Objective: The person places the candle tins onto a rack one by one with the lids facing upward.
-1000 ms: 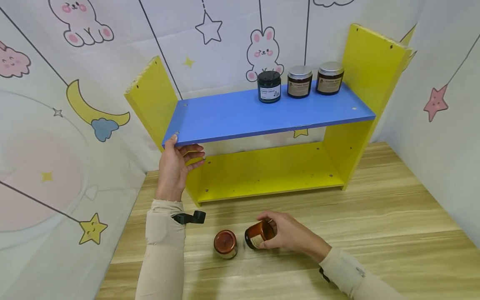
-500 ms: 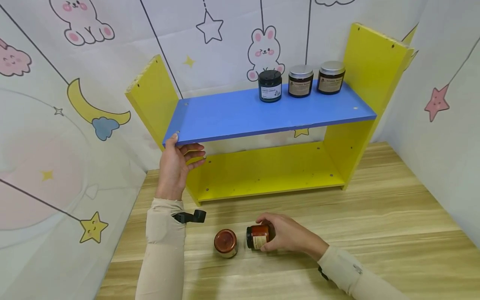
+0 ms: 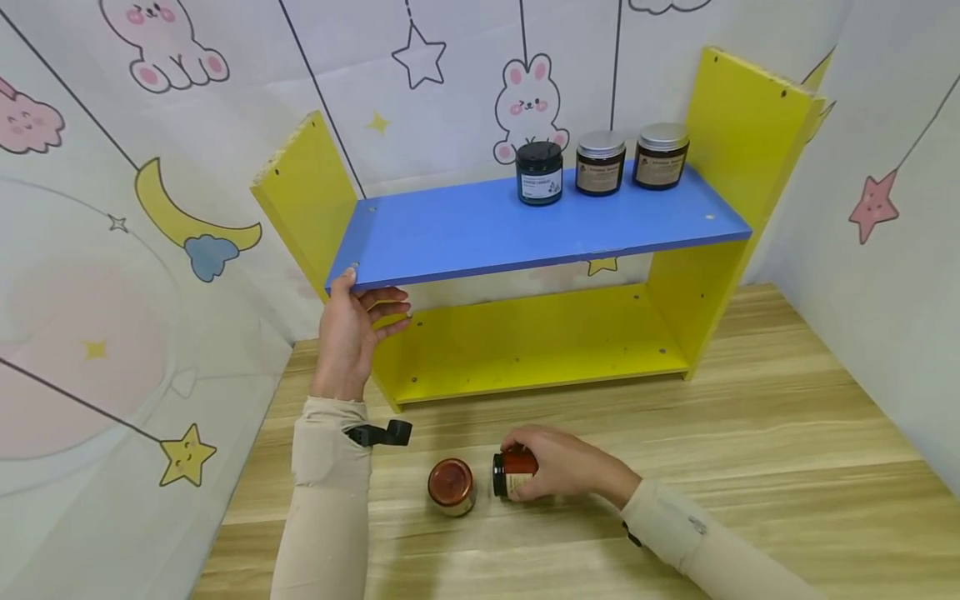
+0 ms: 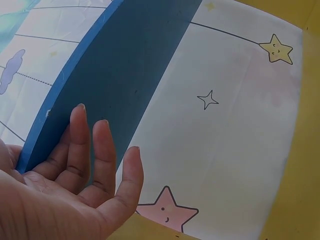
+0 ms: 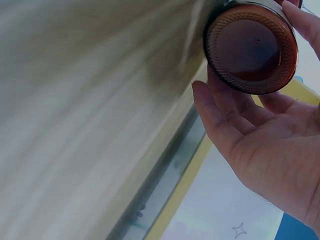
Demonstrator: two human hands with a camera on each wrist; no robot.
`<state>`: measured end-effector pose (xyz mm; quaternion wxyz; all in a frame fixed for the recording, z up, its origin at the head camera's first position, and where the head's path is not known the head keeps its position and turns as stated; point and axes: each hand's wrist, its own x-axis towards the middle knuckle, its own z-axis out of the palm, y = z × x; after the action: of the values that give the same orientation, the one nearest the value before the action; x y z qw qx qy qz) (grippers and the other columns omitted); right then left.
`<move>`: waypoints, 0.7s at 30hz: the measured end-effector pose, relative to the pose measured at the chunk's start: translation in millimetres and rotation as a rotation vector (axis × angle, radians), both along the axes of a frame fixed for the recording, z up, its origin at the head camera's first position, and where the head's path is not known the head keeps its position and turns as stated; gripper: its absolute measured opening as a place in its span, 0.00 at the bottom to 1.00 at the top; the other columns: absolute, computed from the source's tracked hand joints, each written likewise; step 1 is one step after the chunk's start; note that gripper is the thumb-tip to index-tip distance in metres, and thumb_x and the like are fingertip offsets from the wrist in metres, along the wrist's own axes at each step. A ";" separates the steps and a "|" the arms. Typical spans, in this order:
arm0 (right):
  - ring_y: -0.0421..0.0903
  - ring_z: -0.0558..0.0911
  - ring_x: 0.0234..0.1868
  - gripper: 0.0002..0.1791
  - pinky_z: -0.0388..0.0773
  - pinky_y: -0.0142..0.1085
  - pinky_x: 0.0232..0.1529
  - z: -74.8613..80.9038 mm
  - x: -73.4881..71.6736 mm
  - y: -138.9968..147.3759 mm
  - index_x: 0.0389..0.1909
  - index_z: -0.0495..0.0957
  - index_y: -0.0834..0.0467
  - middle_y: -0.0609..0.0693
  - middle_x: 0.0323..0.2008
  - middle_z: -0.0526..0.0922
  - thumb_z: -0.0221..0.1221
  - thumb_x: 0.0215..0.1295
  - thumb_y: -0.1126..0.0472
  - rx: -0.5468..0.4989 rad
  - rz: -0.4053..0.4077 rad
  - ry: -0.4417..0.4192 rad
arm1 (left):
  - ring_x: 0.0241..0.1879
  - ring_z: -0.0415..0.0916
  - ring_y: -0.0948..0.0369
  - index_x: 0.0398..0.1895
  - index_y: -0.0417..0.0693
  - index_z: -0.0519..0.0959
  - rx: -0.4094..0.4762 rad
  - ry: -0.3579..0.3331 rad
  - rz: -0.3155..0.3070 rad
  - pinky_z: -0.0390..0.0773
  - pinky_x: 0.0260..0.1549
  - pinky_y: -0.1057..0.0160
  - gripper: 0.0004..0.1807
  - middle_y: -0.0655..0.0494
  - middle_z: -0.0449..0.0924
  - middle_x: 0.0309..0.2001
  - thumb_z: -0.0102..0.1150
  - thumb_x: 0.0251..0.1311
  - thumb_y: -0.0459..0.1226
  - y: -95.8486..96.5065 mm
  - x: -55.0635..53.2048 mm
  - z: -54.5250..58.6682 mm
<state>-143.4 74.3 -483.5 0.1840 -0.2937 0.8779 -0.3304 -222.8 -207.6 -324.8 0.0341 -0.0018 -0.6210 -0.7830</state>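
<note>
My left hand (image 3: 348,342) grips the front left corner of the blue shelf board (image 3: 510,225), thumb on top and fingers underneath. In the left wrist view, fingers (image 4: 104,150) spread below the board's dark underside. Low in the head view, my right hand (image 3: 558,462) holds an amber glass candle jar (image 3: 517,473) lying on its side, its black lid pointing left. The right wrist view shows the round base of this jar (image 5: 250,50) between thumb and fingers. Just left of it, a second amber jar (image 3: 452,485) stands upside down on the table, base up.
Yellow side panels (image 3: 750,133) rise at both ends of the blue board, with a yellow bottom shelf (image 3: 525,346) below. On the board stand a black-lidded dark jar (image 3: 539,173) and two silver-lidded jars, one at far right (image 3: 660,157). Wood-patterned table (image 3: 750,467) spreads in front.
The jar in my right hand has tipped from slanted to lying level on its side, and the right hand has closed further over it, shifting slightly left. My left hand stays put.
</note>
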 end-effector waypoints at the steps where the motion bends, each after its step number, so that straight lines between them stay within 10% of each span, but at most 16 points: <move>1: 0.40 0.77 0.46 0.34 0.76 0.37 0.47 0.6 -0.4 -2.1 0.62 0.77 0.52 0.44 0.54 0.80 0.73 0.54 0.47 0.011 0.015 0.013 | 0.38 0.80 0.55 0.62 0.47 0.72 0.000 0.000 -0.001 0.76 0.53 0.45 0.27 0.56 0.85 0.33 0.31 0.80 0.55 -0.2 0.0 -0.5; 10: 0.39 0.75 0.42 0.30 0.74 0.34 0.43 -1.2 0.1 -12.5 0.56 0.79 0.52 0.41 0.47 0.81 0.73 0.49 0.52 0.070 0.061 0.106 | 0.38 0.80 0.54 0.61 0.47 0.73 -0.002 0.003 -0.007 0.76 0.54 0.45 0.28 0.56 0.85 0.33 0.31 0.80 0.55 0.4 0.7 -2.6; 21: 0.41 0.77 0.54 0.36 0.76 0.41 0.53 -0.6 4.2 -5.8 0.64 0.77 0.48 0.44 0.61 0.79 0.72 0.51 0.50 0.061 0.025 0.104 | 0.38 0.80 0.55 0.65 0.47 0.70 -0.006 0.010 -0.004 0.77 0.52 0.46 0.28 0.56 0.85 0.33 0.31 0.80 0.55 -0.9 0.7 -1.1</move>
<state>-139.2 68.5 -484.0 0.1512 -0.3157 0.8922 -0.2855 -222.2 -208.4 -325.9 0.0355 -0.0070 -0.6231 -0.7813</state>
